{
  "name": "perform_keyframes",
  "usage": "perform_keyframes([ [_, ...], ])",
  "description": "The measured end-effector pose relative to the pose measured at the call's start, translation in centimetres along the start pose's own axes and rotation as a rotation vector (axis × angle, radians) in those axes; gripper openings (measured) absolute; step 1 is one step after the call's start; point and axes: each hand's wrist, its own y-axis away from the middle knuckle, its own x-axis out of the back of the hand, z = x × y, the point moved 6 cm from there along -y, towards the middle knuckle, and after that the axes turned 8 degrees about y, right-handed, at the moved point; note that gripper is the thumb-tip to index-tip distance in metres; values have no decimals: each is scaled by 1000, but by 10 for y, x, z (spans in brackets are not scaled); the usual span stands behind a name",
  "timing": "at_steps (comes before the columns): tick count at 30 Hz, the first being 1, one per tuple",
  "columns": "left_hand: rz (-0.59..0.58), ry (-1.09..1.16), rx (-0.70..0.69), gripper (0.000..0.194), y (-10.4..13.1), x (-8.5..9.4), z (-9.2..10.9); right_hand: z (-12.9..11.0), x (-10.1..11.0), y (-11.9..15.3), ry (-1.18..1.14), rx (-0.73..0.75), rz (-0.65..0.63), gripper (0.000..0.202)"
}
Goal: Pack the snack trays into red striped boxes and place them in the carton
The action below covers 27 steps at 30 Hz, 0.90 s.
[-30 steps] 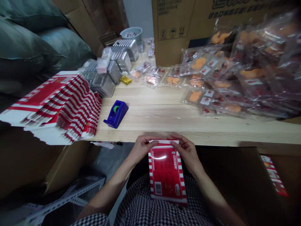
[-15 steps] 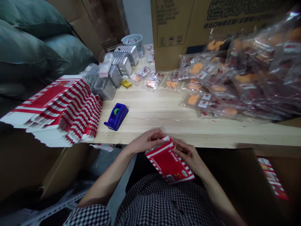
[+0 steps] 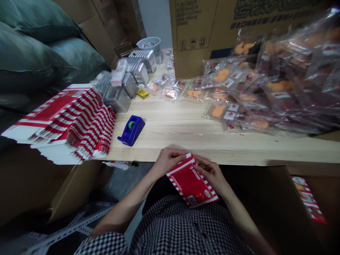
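Note:
A red and white striped cardboard box [image 3: 191, 184] is held between both hands, tilted, just in front of the table's near edge. My left hand [image 3: 170, 161] is closed on its upper left end, the thumb along the top edge. On the upper right side my right hand [image 3: 210, 173] grips it, with fingers bent over the edge. Its printed panel faces up at me. The far side of the box and some fingertips are hidden. A blue tape dispenser [image 3: 132, 131] with a green core stands on the table to the left.
Flat striped boxes [image 3: 77, 124] are stacked at the table's left edge. Behind them stand clear plastic cases [image 3: 119, 95] and a small tub [image 3: 149, 44]. Clear packets [image 3: 249, 99] heap up on the right, before a big carton [image 3: 196, 35]. An open carton [image 3: 278, 198] stands below right.
My left hand has shifted along the box's upper edge, and the upper left end now looks flatter and closed. The right hand keeps its grip, and the box has barely moved.

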Motion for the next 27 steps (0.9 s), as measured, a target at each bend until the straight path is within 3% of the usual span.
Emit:
perform_keyframes([
  [6, 46, -150, -64, 31, -4, -2, 6, -1, -1, 3, 46, 34, -4, 44],
  [12, -30, -214, -100, 28, -8, -8, 9, -2, 2, 4, 61, 44, 10, 44],
  [22, 47, -316, -151, 30, -7, -12, 12, 0, 2, 5, 38, 5, 6, 46],
  [27, -106, -293, -200, 23, -4, -18, 21, -6, 0, 7, 55, 49, 9, 51],
])
